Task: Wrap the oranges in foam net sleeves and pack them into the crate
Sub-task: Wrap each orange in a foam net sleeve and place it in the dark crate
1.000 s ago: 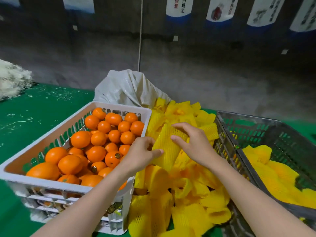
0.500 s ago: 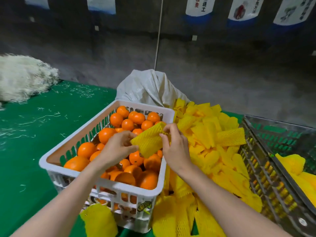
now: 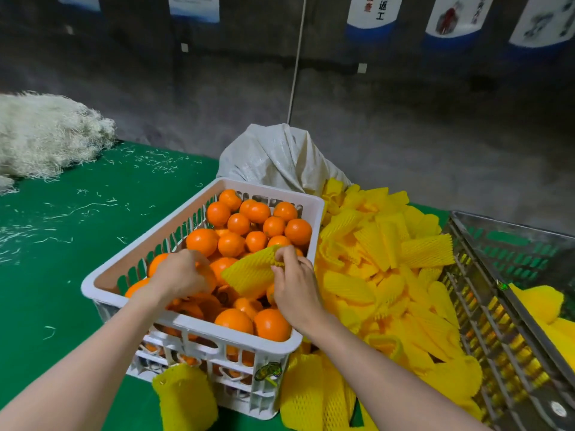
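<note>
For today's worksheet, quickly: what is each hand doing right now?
Left hand: fingers curled round an orange in the white crate.
Right hand: pinching a yellow foam sleeve.

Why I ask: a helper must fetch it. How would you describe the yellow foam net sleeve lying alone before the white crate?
Find the white slotted plastic crate of oranges on the green table. At the foot of its near wall lies one yellow foam net sleeve. Unlike the heaped yellow sleeves right of the crate, it lies alone by the near-left corner.
</note>
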`<state>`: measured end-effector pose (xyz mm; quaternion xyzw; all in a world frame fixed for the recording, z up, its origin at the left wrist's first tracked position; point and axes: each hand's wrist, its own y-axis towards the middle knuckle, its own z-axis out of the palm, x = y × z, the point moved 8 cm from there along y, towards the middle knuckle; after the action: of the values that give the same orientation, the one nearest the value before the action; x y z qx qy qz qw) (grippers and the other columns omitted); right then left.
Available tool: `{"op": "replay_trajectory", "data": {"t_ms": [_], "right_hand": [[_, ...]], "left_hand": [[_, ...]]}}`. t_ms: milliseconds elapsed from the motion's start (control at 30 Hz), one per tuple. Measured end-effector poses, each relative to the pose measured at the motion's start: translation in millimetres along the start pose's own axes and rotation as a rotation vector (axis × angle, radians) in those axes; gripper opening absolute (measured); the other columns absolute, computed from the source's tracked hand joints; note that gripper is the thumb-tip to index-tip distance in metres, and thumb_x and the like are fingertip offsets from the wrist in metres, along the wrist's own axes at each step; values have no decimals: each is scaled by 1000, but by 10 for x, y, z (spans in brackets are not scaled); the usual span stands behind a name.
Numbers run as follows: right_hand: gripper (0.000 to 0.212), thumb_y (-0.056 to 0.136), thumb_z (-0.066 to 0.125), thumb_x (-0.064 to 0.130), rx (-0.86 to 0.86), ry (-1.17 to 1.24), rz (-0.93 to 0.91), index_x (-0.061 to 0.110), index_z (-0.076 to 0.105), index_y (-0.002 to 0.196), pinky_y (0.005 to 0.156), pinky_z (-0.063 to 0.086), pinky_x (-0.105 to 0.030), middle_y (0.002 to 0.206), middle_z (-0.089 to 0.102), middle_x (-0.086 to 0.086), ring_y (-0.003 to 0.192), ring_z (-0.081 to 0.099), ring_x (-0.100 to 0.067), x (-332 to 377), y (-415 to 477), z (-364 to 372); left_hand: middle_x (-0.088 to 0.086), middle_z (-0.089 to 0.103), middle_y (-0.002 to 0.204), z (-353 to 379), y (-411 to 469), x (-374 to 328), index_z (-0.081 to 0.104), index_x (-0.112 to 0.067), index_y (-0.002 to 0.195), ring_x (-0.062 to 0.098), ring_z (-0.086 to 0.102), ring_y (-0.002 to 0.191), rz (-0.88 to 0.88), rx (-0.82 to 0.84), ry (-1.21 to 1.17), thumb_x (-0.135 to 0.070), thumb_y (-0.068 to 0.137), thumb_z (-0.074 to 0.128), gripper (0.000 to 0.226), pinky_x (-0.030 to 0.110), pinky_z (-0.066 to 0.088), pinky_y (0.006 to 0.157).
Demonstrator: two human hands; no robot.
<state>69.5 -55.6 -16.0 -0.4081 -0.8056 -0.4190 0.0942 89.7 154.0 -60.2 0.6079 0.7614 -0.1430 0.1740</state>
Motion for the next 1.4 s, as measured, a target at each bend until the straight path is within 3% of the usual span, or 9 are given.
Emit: {"op": "replay_trajectory", "data": {"t_ms": [167,300,433,533,667,900,1067,1267,1400], "right_hand": [[18,85,50,4,-138,407,295,13,36,78,52,22,-32,63,28,1,53,26,-10,-269,55,-379],[10,62,47,11,-182,777,432,18,40,63,55,23,-31,62,32,-3,59,30,-13,-420,39,-692],[15,58,47,8,21,888,442,22,51,55,53,30,-26,54,42,6,54,38,-9,-329,-112,-713],[12,59,47,8,114,892,418,19,49,61,52,31,-24,57,42,3,54,38,-9,-276,-237,-759],[9,62,48,6,161,878,445,13,46,67,54,28,-27,62,39,-5,56,36,-11,-378,-353,-873],[40,79,52,-11,-148,326,393,26,45,66,56,33,-21,63,46,9,55,38,-10,-703,-460,-1378],[32,84,49,-14,-269,392,494,13,44,68,52,27,-17,62,40,4,54,34,-7,-926,-477,-1587],[25,89,53,6,-284,459,703,19,41,73,64,36,-30,73,46,3,77,44,-18,-1095,-663,-1575],[34,66,50,36,-290,498,698,17,40,92,70,42,-37,81,54,2,78,51,-20,-982,-788,-1498]], "left_hand": [[11,48,137,96,-126,-231,52,-18,125,32,56,113,-230,163,-1233,-26,90,57,37,41,52,75],[17,57,126,251,-289,-770,41,-15,138,28,61,94,-210,398,-1541,-36,91,44,51,39,49,68],[20,64,118,444,-500,-1321,55,-12,124,34,65,103,-227,511,-1634,-37,79,63,52,46,55,83],[20,68,109,553,-639,-1652,61,-7,118,31,70,91,-193,459,-1537,-30,68,70,55,39,57,58],[-6,69,56,663,-712,-1919,53,-20,95,4,66,50,-113,339,-1535,-21,87,62,12,18,48,38],[16,70,93,900,-877,-2301,55,-24,115,28,68,80,-104,450,-1741,-17,87,60,29,42,54,73],[18,62,125,963,-925,-2455,47,-13,133,33,62,112,4,608,-1737,-22,76,70,62,50,51,91],[11,68,113,931,-914,-2480,51,-16,129,27,67,101,150,435,-1509,-11,63,79,72,38,57,81],[13,72,104,1063,-957,-2595,54,-18,125,29,69,94,-18,380,-1799,-29,70,68,58,41,57,76]]}}
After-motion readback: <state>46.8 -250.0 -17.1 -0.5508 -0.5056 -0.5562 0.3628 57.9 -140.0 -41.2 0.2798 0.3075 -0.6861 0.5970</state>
